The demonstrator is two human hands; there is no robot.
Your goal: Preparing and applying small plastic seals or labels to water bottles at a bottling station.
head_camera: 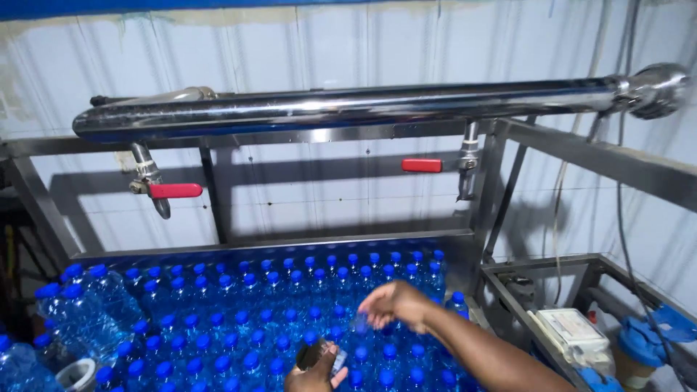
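Note:
Several clear water bottles with blue caps (268,319) stand packed upright on a steel table (276,241). My right hand (396,303) reaches in from the lower right and hovers over the bottles right of the middle. Its fingers are bunched and point down-left at a cap, and blur hides whether they pinch anything. My left hand (314,372) sits at the bottom edge, just above the front bottles. It is closed around a small dark object (311,354) with a bit of blue at its side.
A long steel pipe (348,107) runs above the table, with two taps with red handles (176,190) (422,165). Wrapped packs of bottles (87,305) lie at the left. A steel frame at the right holds a white box (573,330) and blue parts (646,337). White panel wall behind.

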